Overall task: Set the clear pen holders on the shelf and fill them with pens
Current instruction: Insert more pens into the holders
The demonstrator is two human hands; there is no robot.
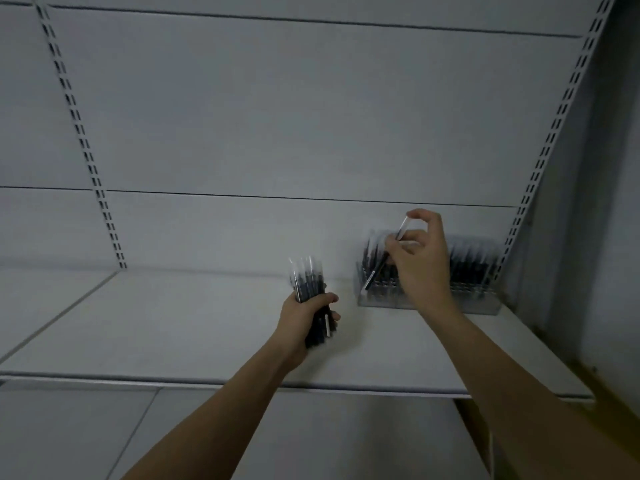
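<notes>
Wide white metal shelf (207,327) fills the view, backed by a pale panelled wall with two slotted uprights, and at its far right corner stands the clear plastic pen holder (485,306), a long low block already bristling with dark pens; whether it is one holder or two set end to end, blur will not let me say. Over the holder's left half hovers the right hand (420,265), fingers (417,214) curled in and pinching one slim dark pen with a clear cap (382,259), which it holds tilted, upper end towards the wall, lower end pointing down and left at the holder's front left corner. That is the relation that counts: the slots lie directly beneath and just beside that lower tip, so the pen, I judge, wants tipping upright and lowering, and the right hand is plainly the nearer one. To the left, apart from the holder and above the bare shelf, the left hand (304,323) grips a bundle of dark pens (306,282), fingers wrapped tight round them, ends up; perhaps five or six, too smeared to count exactly.
</notes>
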